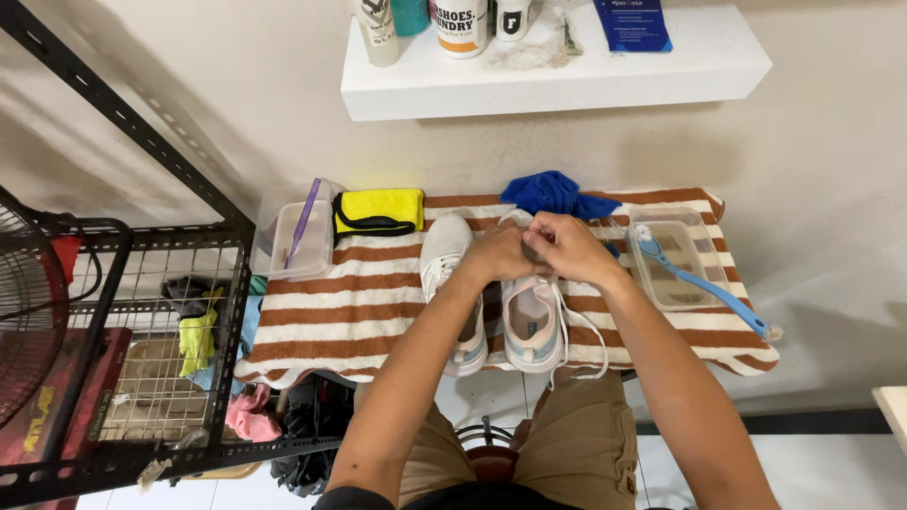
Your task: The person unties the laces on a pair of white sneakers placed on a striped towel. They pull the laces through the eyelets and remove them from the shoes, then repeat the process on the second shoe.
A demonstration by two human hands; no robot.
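My left hand [496,253] and right hand [564,244] each keep a narrow pinching grip on the laces at the far end of the right sneaker [532,326], beside its mate [447,269] on the striped towel [350,312] over the worktop, so I'd judge short, even pulls best.

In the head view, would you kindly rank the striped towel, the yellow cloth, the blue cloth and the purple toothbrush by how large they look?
1. Striped towel, by far the largest.
2. Yellow cloth and blue cloth: they look alike, and the blue one is partly hidden by the hands, so no ranking.
3. Purple toothbrush, the smallest.
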